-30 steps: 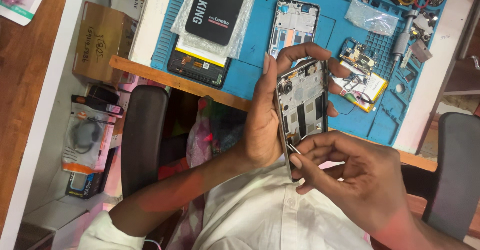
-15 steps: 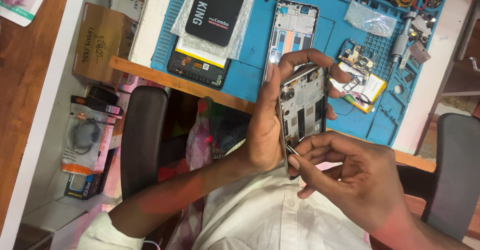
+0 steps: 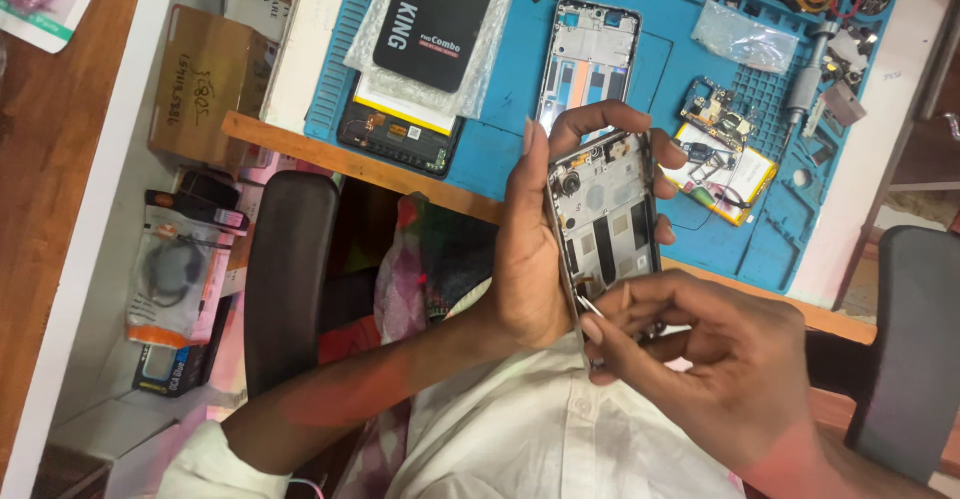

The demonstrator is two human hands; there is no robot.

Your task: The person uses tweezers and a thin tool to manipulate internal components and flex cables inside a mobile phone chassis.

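The left hand holds an opened phone frame upright above the person's lap, fingers curled over its top and right edges, its bare inner side with camera holes and dark strips facing the camera. The right hand pinches a thin metal tool whose tip touches the frame's lower left corner. Beyond them, a blue work mat covers the tabletop. On the mat lie a second phone frame, a dark packet in clear wrap, a circuit board on a yellow battery, and a screwdriver. A brown cardboard box sits left of the tabletop.
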